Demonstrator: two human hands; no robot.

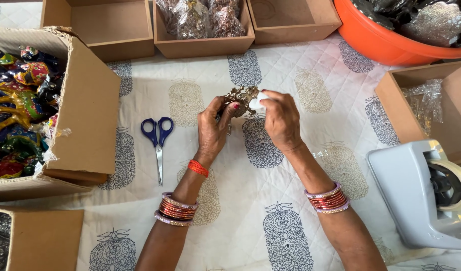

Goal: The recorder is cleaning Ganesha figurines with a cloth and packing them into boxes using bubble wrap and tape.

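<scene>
My left hand (214, 129) grips a small ornate brass-coloured metal ornament (241, 96) from below, above the printed white cloth (290, 65). My right hand (280, 119) pinches a small white piece (256, 104), paper or cloth, against the ornament's right side. Both wrists wear red and gold bangles. Part of the ornament is hidden behind my fingers.
Blue-handled scissors (158, 140) lie left of my hands. A cardboard box (87, 108) of colourful figurines stands at far left. Wooden boxes (200, 45) line the back, one holding wrapped items. An orange tub (376, 42), another wooden box (396, 108) and a tape dispenser (416, 195) are at right.
</scene>
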